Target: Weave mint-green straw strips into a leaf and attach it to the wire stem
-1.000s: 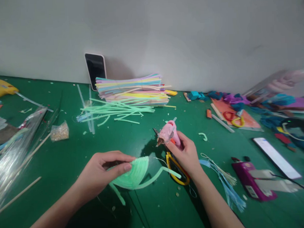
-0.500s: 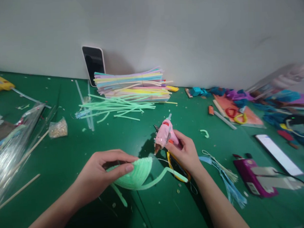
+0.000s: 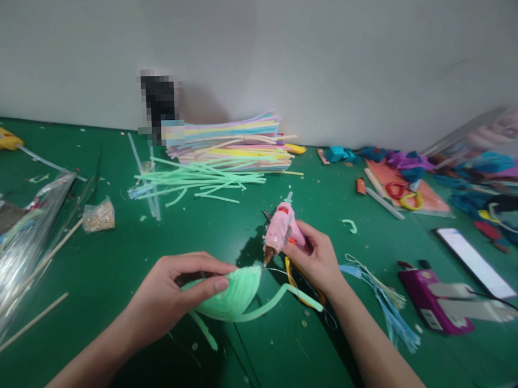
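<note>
1 green fan (image 3: 239,294) sits partly hidden behind the left hand (image 3: 177,293).

Dim, flat light; soft shadows; blurred, stretched edges.

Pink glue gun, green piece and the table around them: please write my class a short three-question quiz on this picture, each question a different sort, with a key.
1. Multiple choice: what does the right hand hold?
A) a bag of beads
B) the pink glue gun
C) a bare stick
2. True or false: the left hand grips the mint-green piece between thumb and fingers.
3. Fill in the blank: the phone with the lit screen lies on a ____ table.

Key: 1. B; 2. true; 3. green
</note>
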Motion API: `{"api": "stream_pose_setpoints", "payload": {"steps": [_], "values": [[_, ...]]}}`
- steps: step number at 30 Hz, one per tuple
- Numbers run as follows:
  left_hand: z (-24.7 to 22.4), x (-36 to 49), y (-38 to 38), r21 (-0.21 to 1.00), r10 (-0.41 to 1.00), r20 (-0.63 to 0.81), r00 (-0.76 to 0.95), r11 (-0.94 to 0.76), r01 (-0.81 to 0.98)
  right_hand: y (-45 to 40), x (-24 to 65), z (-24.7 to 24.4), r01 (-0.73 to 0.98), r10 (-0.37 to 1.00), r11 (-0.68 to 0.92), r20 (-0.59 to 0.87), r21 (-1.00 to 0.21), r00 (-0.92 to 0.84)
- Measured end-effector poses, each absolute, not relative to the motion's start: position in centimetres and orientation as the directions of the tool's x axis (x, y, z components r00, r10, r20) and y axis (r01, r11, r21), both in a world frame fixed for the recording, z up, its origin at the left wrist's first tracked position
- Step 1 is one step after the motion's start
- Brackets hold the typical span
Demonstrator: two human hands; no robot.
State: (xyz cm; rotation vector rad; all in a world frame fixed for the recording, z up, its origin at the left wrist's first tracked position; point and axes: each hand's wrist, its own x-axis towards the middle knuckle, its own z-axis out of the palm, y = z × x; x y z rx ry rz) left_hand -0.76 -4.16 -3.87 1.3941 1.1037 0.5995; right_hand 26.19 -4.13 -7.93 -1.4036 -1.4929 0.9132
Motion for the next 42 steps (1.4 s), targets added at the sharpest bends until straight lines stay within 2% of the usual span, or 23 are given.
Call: {"api": "stream_pose_setpoints", "payload": {"steps": [18, 33, 42], "values": [[-3.3, -0.7, -4.2, 0.954, 0.871, -0.253, 0.42, 0.152, 0.259, -4.1, 26.3, -7.3, 0.358, 0.993, 0.09, 0.111, -0.929, 0.041], [-3.4, -0.8, -4.3, 0.961, 0.867, -0.245, 0.433, 0.156, 0.229, -4.1, 25.4, -7.3, 0.323, 0.994, 0.103, 0.109, -0.941, -0.001], [-4.0, -0.9, -4.2, 0.972, 0.871, -0.193, 0.452, 0.107, 0.209, -4.2, 25.7, -7.6, 0.312, 0.996, 0.094, 0.09, -0.945, -0.028]]}}
